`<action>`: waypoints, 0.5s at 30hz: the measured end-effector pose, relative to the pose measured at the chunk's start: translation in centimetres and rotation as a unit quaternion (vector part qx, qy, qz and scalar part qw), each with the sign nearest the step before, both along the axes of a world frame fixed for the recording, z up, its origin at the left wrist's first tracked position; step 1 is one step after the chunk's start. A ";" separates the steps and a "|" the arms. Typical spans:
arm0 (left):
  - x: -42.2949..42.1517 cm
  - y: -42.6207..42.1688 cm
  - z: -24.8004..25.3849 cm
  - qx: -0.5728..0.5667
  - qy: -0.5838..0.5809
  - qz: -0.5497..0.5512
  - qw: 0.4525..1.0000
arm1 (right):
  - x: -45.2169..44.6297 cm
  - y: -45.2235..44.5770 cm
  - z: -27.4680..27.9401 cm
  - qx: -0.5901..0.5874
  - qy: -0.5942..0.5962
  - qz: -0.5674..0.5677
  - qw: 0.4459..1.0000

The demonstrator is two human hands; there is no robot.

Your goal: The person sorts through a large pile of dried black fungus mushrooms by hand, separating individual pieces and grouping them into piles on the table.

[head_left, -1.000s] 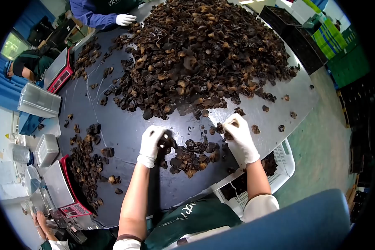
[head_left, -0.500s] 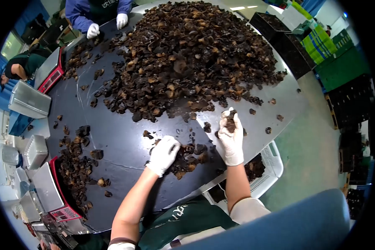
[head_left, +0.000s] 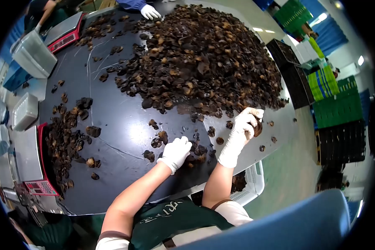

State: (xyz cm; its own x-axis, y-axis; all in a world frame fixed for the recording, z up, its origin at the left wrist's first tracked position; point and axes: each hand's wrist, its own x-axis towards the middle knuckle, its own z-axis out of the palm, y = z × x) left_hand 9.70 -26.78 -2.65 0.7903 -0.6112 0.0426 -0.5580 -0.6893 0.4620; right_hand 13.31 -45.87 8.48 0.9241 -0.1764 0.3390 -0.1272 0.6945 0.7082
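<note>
In the head view, my gloved right hand (head_left: pixel 242 132) is raised over the table's right part. Its fingers are curled round a dark brown wood ear mushroom (head_left: pixel 258 128), part of which shows below the fingertips. My gloved left hand (head_left: pixel 176 153) is closed, low over the table, beside a small group of wood ears (head_left: pixel 199 155). What its fingers hold, if anything, is hidden. Several loose pieces (head_left: pixel 159 139) lie just left of and above that hand. Beyond both hands spreads a big heap of wood ears (head_left: pixel 208 62).
A white basket (head_left: pixel 254 183) holding dark pieces stands below the table's right edge. Red scales (head_left: pixel 41 160) and clear plastic boxes (head_left: pixel 25 111) line the left side, near another wood ear pile (head_left: pixel 66 141). Across the table is a co-worker's gloved hand (head_left: pixel 150 12). Dark crates (head_left: pixel 296 85) stand right.
My right hand has moved up and right, turning its palm over with the wood ear in it. My left hand has shifted slightly right. The view has swung, and the co-worker's hand is nearer the heap.
</note>
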 end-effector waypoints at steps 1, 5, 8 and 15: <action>0.4 -0.3 -0.7 0.050 -0.004 -0.012 0.999 | 0.3 -0.1 -0.2 -0.012 0.004 0.005 1.000; 0.8 2.1 -1.7 -0.207 0.004 0.071 0.976 | -0.4 0.1 -0.8 -0.031 0.049 0.022 0.998; 1.0 6.4 0.4 -0.402 0.224 0.133 0.878 | -0.5 1.1 -2.0 -0.078 0.071 0.065 0.992; -3.6 19.8 2.7 -0.623 0.416 0.337 0.571 | -1.1 13.4 -8.0 -0.449 0.200 0.261 0.831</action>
State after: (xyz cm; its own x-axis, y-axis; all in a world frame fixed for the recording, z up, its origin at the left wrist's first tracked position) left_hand 6.08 -7.02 0.10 0.8917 -0.0615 -0.4485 0.4090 0.5341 0.7399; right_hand 12.19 -32.47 0.47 0.8657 0.4419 -0.2350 -0.4562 0.8899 -0.0070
